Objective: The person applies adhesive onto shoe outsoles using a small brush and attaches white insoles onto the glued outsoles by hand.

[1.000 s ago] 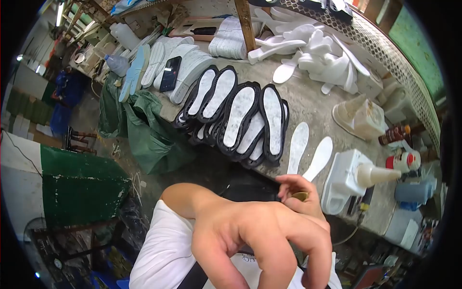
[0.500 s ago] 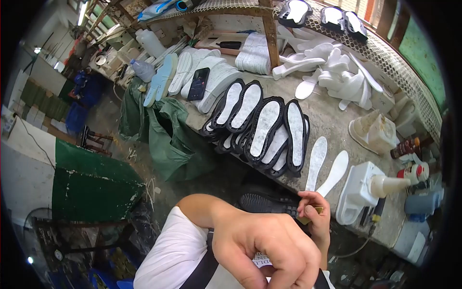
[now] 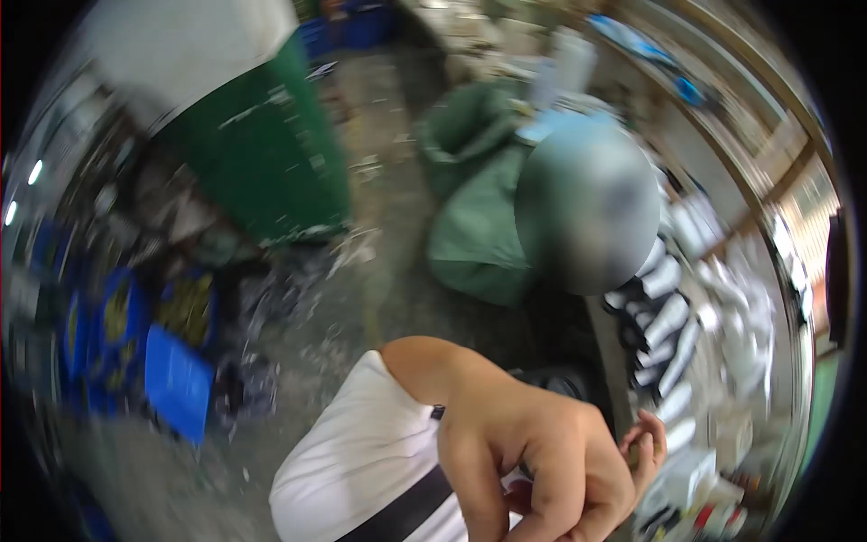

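Observation:
My left hand (image 3: 551, 452) is large in the foreground, close under the camera. Its fingers curl inward, and whatever they hold, if anything, is hidden. Beyond it, partly covered and smeared, my right hand (image 3: 647, 446) is near the bench edge with its fingers bent; I cannot make out anything in them. Black shoe soles with white insoles (image 3: 666, 330) lie in a blurred pile on the bench past my right hand. A dark sole (image 3: 551, 384) shows below the bench edge, just beyond my left wrist.
Green cloth sacking (image 3: 479, 239) hangs by the bench. A green-and-white partition (image 3: 262, 154) stands to the left, with blue crates (image 3: 117, 316) and a blue panel (image 3: 178, 384) near it. White pieces (image 3: 745, 316) are heaped at right. A blurred oval hides part of the bench.
The view has swung left and down, so the bench has shifted right and more floor and blue crates show. The yellowish piece in my right hand is no longer visible.

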`<state>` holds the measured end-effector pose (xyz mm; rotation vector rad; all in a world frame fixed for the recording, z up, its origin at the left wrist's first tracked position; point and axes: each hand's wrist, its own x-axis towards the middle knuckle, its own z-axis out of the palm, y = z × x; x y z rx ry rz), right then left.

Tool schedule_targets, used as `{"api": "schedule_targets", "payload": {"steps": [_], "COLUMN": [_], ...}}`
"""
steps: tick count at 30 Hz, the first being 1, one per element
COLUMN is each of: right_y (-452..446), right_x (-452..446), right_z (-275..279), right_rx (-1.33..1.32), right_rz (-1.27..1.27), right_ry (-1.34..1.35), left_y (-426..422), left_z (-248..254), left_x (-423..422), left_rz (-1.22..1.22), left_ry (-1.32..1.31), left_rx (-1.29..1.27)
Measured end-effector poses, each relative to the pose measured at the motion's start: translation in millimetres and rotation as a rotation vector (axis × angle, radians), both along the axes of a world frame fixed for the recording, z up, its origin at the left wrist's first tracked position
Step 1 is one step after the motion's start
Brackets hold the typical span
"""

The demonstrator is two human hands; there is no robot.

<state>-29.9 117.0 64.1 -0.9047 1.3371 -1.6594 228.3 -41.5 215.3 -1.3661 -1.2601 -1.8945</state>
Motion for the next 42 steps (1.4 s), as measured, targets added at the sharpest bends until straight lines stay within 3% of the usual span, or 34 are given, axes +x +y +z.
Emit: {"api": "schedule_targets", "payload": {"steps": [7,10,16,18,20,24,34,38,40,42], "right_y": [-36.0,-28.7,9.8,28.8,40.8,52.8,45.1,59.5,87.9,102.6], "right_x": [42.9,50.7,56.2,64.5,37.3,40.2,59.8,53.2,34.4,28.5], "right_z": [15.2,25.6,41.5,47.4,32.6,26.5,29.9,29.9,14.9,21.2], "right_rx": [-0.061,-0.056,0.034,0.061,-0.027,0.065,0.095,0.041,-0.08,-0.142], "right_rz": [0.191,0.314,0.412,0.321,0.495,0.2,0.134,-0.156,-0.337,-0.634], "right_ry": [0.149,0.265,0.459,0.385,0.128,0.324,0.288,0.364,0.085,0.043], "left_y": [48.7,73.2,91.6,93.9,95.2,92.9,45.0,2.9,-5.1,-20.5], "left_z": [9.7,9.4,11.4,11.6,11.0,12.1,11.5,-10.6,-37.6,-79.7], "left_x": [125.6,111.2,131.4,131.8,131.5,132.3,91.6,28.7,-5.5,-48.2], "left_rz": [0.364,0.487,0.598,0.598,0.595,0.592,0.464,0.627,0.863,0.755], "left_ry": [0.04,0.39,0.253,0.233,0.211,0.191,-0.005,-0.215,-0.458,-0.714], "left_rx": [-0.127,-0.055,-0.073,-0.08,-0.085,-0.092,-0.074,-0.046,0.046,0.078]}}
